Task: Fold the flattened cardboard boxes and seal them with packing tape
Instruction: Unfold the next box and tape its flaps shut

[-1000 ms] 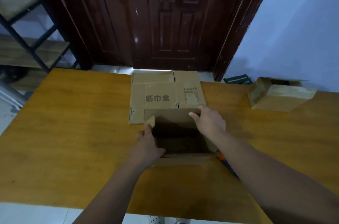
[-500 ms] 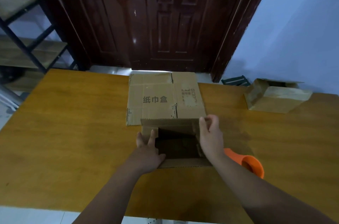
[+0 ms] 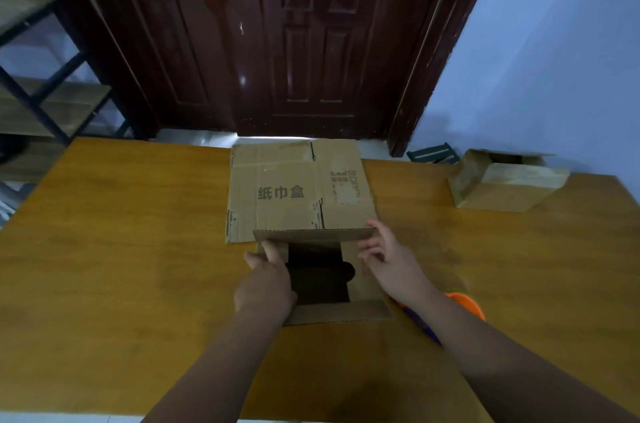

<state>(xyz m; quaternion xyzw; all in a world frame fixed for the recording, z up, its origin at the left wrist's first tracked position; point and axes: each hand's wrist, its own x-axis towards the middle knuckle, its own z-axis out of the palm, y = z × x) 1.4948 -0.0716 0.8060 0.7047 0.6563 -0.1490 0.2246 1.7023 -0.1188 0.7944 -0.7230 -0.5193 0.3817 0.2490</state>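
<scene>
Brown cardboard box (image 3: 341, 313) stands before me, top open, flaps partly turned in over a dark interior. Flattened printed box (image 3: 294, 190) lies flat directly behind it. Orange tape dispenser (image 3: 465, 304) sits to my right of it.

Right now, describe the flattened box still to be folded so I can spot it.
On the wooden table, at the middle of its far edge by the dark door, the flattened box lies behind the open box being folded. It alone lies flat, with three large characters printed on it.
</scene>
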